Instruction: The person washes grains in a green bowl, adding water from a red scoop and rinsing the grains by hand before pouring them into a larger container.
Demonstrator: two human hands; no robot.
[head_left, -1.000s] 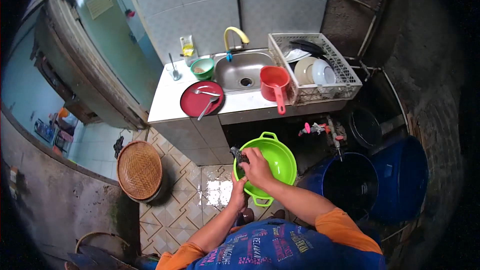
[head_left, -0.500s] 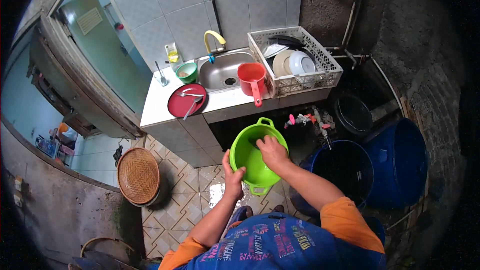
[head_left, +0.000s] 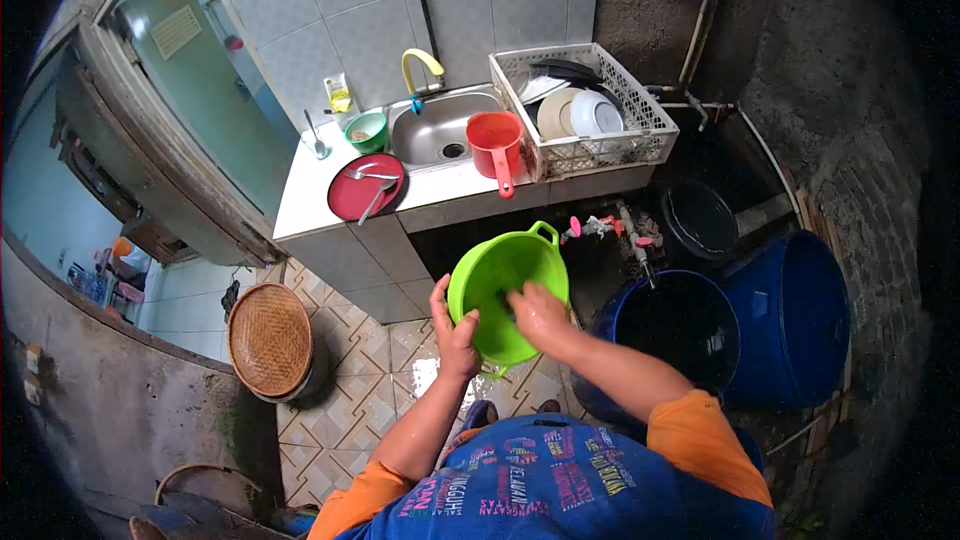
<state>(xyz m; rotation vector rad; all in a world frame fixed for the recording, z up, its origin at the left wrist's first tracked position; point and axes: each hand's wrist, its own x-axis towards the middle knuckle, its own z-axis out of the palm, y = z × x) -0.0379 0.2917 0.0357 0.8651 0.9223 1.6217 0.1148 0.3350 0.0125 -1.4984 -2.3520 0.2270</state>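
Counter: maroon plate [head_left: 343, 200] is holding a fork [head_left: 378, 176] and spoon [head_left: 374, 204]; green bowl [head_left: 366, 137] is sitting just behind
Sink: yellow-spouted faucet [head_left: 420, 56] is arching over steel sink [head_left: 425, 125]
Dipper: red plastic dipper [head_left: 494, 132] is standing at sink's right
Crate: white plastic crate [head_left: 570, 157] is holding white bowl [head_left: 597, 113]
Floor: woven bamboo tray [head_left: 270, 340] is covering a round bin [head_left: 318, 368]

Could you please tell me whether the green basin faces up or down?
Up: the green basin shows its inside, with the right hand in it.

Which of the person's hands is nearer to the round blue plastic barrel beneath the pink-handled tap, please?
Right: the right hand reaches into the light-green plastic basin, left of the barrel; the left hand, at the basin's left rim, is farther left.
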